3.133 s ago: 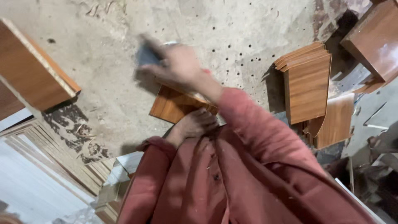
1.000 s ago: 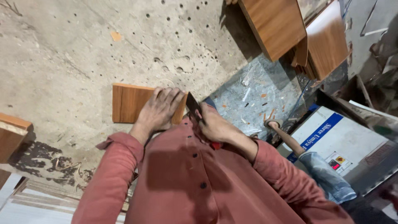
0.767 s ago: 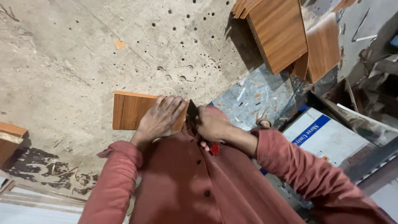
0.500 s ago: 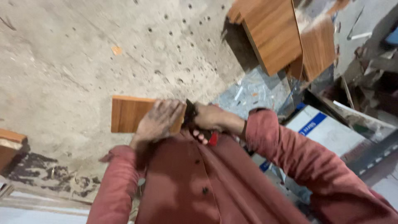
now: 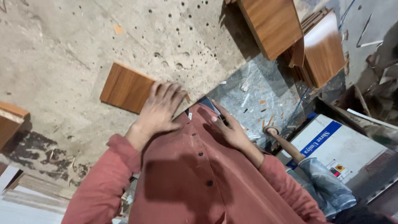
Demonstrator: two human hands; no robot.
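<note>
Since the earlier frames your right hand (image 5: 232, 130) has come away from beside the left and now sits against your shirt front, and the red-handled part you had there no longer shows. Your red shirt (image 5: 195, 174) fills the near foreground and hides both forearms up to the wrists. That right hand curls around a dark flat object (image 5: 207, 103) at the shirt's edge; most of it is covered, so you cannot tell what it is, only that the fingers close on it. Your left hand (image 5: 159, 108) lies flat with fingers spread, pressing down on the near end of a small wood-grain panel (image 5: 124, 86). The panel rests on the pitted concrete surface (image 5: 83, 45), its near corner hidden under your palm. To the right, a co-worker's bare leg (image 5: 286, 145) and rolled denim cuff show beside a white and blue carton (image 5: 331, 145), cut off by the frame. Farther off, a stack of wood-grain boards (image 5: 273, 23) and leaning laminate sheets (image 5: 325, 49) run out of the top edge.
</note>
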